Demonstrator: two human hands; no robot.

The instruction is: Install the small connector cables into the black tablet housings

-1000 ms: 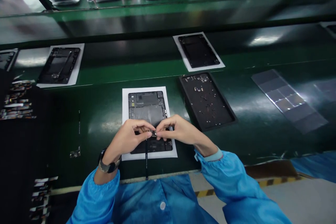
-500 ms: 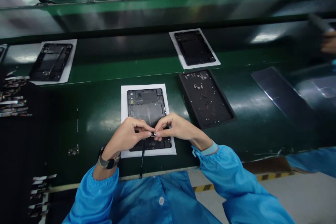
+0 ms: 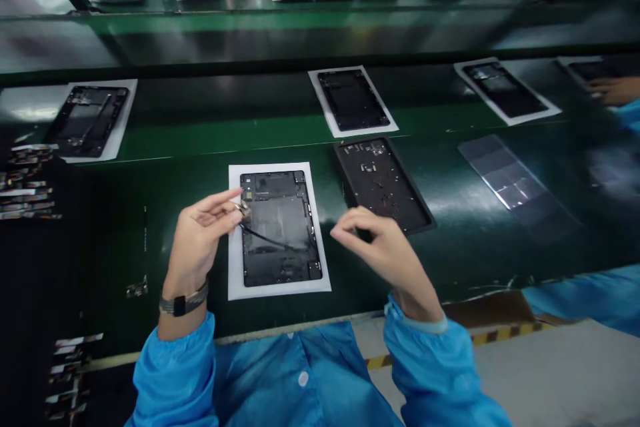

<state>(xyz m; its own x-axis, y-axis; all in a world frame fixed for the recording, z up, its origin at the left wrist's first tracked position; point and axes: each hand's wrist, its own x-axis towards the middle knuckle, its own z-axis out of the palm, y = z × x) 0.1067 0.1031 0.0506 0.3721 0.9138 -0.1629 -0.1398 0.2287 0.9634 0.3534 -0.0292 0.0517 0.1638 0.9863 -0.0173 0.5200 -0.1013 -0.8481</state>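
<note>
My left hand [image 3: 203, 233] is closed in a pinch on a small circuit board [image 3: 243, 209] with a black flex cable [image 3: 265, 237] hanging from it. The cable runs rightward over a black tablet housing [image 3: 280, 220], which lies on a white sheet [image 3: 320, 277] in front of me. The board is above the housing's upper left edge. To the right of the sheet, my right hand [image 3: 383, 243] has thumb and fingertips pressed together; anything between them is too small to make out. Just behind it stands a black tray [image 3: 423, 217] holding several tiny parts.
More tablet housings on white sheets lie farther back: one at left [image 3: 90, 117], one at centre [image 3: 353, 100], one at right [image 3: 505, 88]. Flex boards [image 3: 27, 190] and a loose cable board [image 3: 137, 288] lie left. Clear film [image 3: 505, 180] lies right; a co-worker's hand [image 3: 613, 90] is beyond.
My hands have come apart. The left moved left and away from me with the circuit board, its cable swinging rightward; the right moved right, near the tray. Another housing shows at back right.
</note>
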